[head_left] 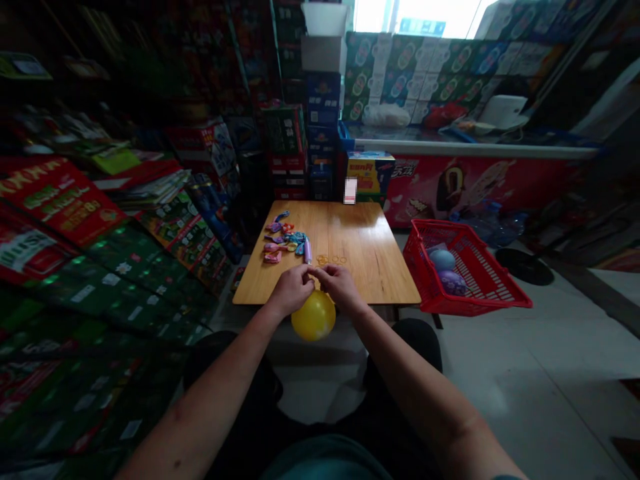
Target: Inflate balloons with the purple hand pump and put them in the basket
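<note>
A yellow inflated balloon (313,317) hangs below both hands at the table's near edge. My left hand (294,288) is closed, its fingers pinching at the balloon's neck. Closed too, my right hand (340,283) pinches from the other side; its fingertips meet those of the left. Whether a rubber band is between the fingers I cannot make out. Just beyond the left fingertips lies a light purple tube-shaped pump (307,250). Rubber bands (324,259) are scattered on the wooden table (370,267) past the hands. Several uninflated balloons (280,240) lie at the table's left.
A red plastic basket (480,303) stands right of the table, holding a blue balloon (443,259) and a purple balloon (453,283). Stacked drink cartons (135,267) crowd the left side. A chest freezer (450,150) and boxes (370,170) stand behind the table.
</note>
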The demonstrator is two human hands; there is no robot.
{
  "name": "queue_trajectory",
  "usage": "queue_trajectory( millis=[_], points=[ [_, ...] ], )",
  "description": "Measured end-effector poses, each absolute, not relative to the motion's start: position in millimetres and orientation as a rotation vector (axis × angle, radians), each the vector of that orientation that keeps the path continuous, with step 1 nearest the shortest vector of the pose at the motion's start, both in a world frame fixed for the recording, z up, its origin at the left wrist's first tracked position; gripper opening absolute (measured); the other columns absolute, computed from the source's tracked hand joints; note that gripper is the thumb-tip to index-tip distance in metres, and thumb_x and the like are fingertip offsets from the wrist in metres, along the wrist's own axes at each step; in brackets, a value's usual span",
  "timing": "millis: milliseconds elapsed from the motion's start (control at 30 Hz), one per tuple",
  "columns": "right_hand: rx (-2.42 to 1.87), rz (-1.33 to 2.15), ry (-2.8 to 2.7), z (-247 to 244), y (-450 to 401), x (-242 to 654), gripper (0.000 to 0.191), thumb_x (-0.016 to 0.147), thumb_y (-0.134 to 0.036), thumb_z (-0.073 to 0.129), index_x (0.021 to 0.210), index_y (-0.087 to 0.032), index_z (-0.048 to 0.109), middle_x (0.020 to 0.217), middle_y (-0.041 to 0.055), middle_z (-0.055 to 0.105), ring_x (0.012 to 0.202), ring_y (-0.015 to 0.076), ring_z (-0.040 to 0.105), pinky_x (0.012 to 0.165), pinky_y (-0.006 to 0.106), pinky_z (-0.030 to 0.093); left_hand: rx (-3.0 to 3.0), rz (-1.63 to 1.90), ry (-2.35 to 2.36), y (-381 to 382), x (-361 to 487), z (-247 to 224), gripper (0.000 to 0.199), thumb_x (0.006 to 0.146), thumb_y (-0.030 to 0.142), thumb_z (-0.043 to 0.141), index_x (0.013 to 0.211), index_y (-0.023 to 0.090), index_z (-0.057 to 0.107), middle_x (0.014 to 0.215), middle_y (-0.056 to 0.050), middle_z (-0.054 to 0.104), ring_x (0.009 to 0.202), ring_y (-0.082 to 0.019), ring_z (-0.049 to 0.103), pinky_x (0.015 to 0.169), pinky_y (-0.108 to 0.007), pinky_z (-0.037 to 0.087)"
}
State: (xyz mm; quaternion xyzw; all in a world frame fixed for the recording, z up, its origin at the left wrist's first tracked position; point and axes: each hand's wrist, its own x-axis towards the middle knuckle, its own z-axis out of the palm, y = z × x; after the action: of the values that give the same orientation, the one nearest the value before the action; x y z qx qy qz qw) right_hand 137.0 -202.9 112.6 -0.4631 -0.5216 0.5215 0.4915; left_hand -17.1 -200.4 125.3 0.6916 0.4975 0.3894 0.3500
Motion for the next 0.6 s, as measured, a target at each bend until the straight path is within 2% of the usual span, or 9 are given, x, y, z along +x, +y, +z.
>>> queue_trajectory(
  millis=[133, 333, 500, 600],
  points=[
    [-1.150, 1.120, -1.344, 117, -229, 134, 0.029, 0.080, -0.044, 0.065, 0.067, -0.018, 0.062, 0.055, -0.0027, 0.055, 0.051, 0.0112, 0.049, 0.050, 0.024, 0.036, 1.684, 1.011, 1.233, -219, -17, 129, 0.009, 0.070, 0.019, 0.067, 0.076, 0.019, 0.074, 0.079, -0.005, 0.070, 0.080, -0.021, 0.061, 0.076, -0.032, 0.045],
    [-1.199, 1.117, -1.286, 119, -256, 147, 0.025, 0.079, -0.040, 0.061, 0.066, -0.019, 0.057, 0.053, -0.0045, 0.051, 0.050, 0.0110, 0.046, 0.049, 0.023, 0.034, 1.456, 0.992, 1.110, -238, -26, 136, 0.028, 0.069, 0.035, 0.077, 0.088, 0.015, 0.076, 0.081, -0.008, 0.073, 0.071, -0.018, 0.064, 0.070, -0.031, 0.048],
    [-1.116, 1.148, -1.402, 121, -267, 153, 0.019, 0.075, -0.037, 0.065, 0.077, -0.018, 0.068, 0.067, -0.0006, 0.063, 0.058, 0.0126, 0.053, 0.054, 0.023, 0.039, 1.351, 0.999, 1.055, -246, -19, 148, 0.031, 0.067, 0.038, 0.080, 0.086, 0.014, 0.075, 0.079, -0.008, 0.071, 0.067, -0.017, 0.063, 0.066, -0.030, 0.048],
    [-1.120, 1.113, -1.354, 122, -267, 158, 0.017, 0.074, -0.035, 0.064, 0.075, -0.018, 0.069, 0.065, -0.0007, 0.062, 0.057, 0.0124, 0.053, 0.053, 0.023, 0.039, 1.358, 0.975, 1.019, -246, -7, 157, 0.034, 0.066, 0.038, 0.081, 0.089, 0.015, 0.075, 0.083, -0.008, 0.072, 0.070, -0.018, 0.064, 0.066, -0.030, 0.048]
  ],
)
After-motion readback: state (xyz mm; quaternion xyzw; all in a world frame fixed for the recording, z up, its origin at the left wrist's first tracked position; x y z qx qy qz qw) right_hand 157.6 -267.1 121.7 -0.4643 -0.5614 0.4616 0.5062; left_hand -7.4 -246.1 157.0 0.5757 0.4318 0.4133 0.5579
